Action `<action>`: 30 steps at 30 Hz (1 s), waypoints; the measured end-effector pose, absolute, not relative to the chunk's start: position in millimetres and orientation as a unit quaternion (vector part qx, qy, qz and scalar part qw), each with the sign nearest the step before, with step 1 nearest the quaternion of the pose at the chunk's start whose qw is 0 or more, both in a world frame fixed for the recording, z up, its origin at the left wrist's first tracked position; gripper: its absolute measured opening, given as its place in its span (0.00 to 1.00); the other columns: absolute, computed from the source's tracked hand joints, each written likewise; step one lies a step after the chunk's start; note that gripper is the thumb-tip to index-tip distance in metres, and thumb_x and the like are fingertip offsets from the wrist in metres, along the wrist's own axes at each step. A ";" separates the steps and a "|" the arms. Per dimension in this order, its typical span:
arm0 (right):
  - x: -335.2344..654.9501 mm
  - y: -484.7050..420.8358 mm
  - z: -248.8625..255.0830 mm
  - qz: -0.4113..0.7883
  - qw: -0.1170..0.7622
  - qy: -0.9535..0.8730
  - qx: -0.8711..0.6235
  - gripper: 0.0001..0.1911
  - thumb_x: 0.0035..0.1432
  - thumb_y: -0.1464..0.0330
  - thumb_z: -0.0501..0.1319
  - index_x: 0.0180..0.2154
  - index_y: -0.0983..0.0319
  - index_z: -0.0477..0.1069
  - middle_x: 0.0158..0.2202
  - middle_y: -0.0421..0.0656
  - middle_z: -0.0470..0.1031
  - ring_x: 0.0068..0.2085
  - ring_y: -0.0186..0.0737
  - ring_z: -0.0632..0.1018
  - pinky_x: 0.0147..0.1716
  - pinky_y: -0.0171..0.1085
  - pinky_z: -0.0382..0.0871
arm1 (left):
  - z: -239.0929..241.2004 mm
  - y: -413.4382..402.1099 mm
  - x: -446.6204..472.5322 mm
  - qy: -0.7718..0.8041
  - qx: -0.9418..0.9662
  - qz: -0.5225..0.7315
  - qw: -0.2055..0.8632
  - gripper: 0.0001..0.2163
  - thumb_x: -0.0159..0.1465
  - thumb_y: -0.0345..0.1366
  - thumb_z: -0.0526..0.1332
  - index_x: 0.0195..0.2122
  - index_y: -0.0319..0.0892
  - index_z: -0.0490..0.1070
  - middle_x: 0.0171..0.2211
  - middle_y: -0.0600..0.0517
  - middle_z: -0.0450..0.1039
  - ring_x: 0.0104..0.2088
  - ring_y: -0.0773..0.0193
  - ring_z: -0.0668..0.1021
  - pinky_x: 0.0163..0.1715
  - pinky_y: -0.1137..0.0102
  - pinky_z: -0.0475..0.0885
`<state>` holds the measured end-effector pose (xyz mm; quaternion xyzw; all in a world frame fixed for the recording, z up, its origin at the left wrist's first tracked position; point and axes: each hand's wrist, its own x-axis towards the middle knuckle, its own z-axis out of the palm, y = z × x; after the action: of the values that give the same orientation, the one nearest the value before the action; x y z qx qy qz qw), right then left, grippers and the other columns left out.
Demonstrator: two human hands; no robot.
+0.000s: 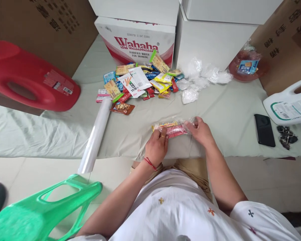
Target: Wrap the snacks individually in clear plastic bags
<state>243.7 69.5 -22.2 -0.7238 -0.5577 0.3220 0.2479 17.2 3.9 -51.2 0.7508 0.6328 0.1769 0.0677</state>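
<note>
Close to the table's front edge lies a small bundle of red and yellow snack packets [175, 130], covered in clear plastic. My left hand [157, 145] grips its left end, thumb and fingers closed on the packets. At the other end, my right hand [200, 131] pinches the loose clear plastic film [189, 123] between thumb and fingers. Whether the film is a bag or a sheet I cannot tell. A roll of clear film [96, 134] lies to the left, its near end sticking out past the table edge. Beyond my hands is a pile of wrapped snacks [137, 82].
Crumpled clear plastic bundles [197, 78] lie right of the pile, before white boxes [208, 40] and a Wahaha carton [140, 40]. A red jug [32, 80] stands left; a white jug [291, 103], phone [264, 130] and keys [286, 137] are right. A green stool [20, 217] stands below.
</note>
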 end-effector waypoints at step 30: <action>239.1 77.4 -15.4 0.149 0.419 -0.583 -0.680 0.19 0.65 0.54 0.58 0.43 0.60 0.79 0.42 0.47 0.75 0.33 0.39 0.70 0.43 0.42 0.69 | -54.1 1.5 17.3 0.633 0.752 0.173 0.070 0.21 0.77 0.42 0.48 0.66 0.46 0.68 0.44 0.44 0.74 0.40 0.58 0.78 0.32 0.67 0.69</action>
<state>239.1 77.4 -15.4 -0.6797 -0.5829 0.1494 0.4194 17.3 1.5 -54.1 0.7516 0.6326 0.1733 0.0696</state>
